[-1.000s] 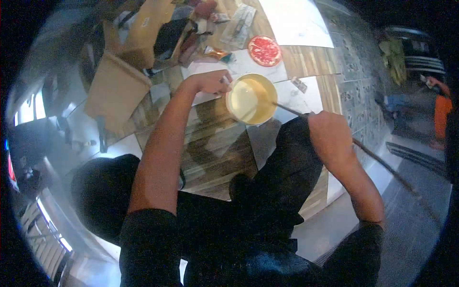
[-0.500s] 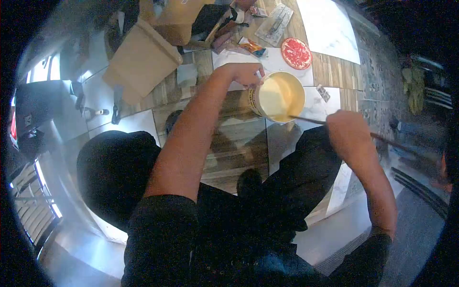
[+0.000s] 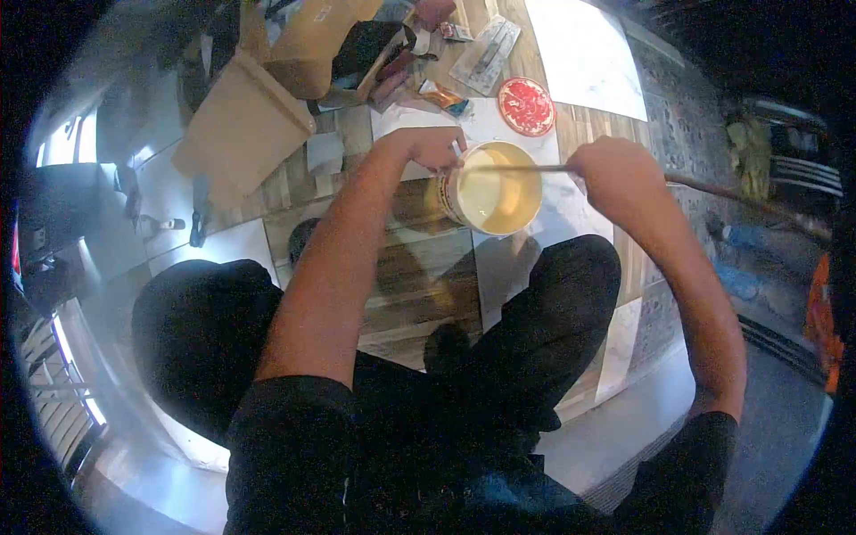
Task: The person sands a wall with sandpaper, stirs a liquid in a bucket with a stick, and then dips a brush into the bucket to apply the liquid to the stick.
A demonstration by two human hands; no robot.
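Observation:
A white bucket [image 3: 520, 223] of pale cream, paint-like liquid [image 3: 481, 196] stands on the floor in front of me. My left hand [image 3: 434, 147] grips its rim at the far left, with a small white thing showing by the fingers. A long thin wooden stick [image 3: 535, 168] is in the closed fist of my right hand [image 3: 617, 178], to the right of the bucket. The stick's near-level front end crosses over the bucket's mouth toward the left hand, and its other end reaches far out to the right.
A red lid [image 3: 526, 107] smeared with white lies behind the bucket. Farther back are a flat grey trowel-like tool [image 3: 486, 55], an orange packet [image 3: 443, 96] and an open cardboard box [image 3: 245, 129]. My bent knee [image 3: 588, 267] is close to the bucket's near side.
My right hand has moved up, and the stick's front end has swung from the bucket's near rim to its far left side. My left hand stays on the rim; the view has shifted slightly.

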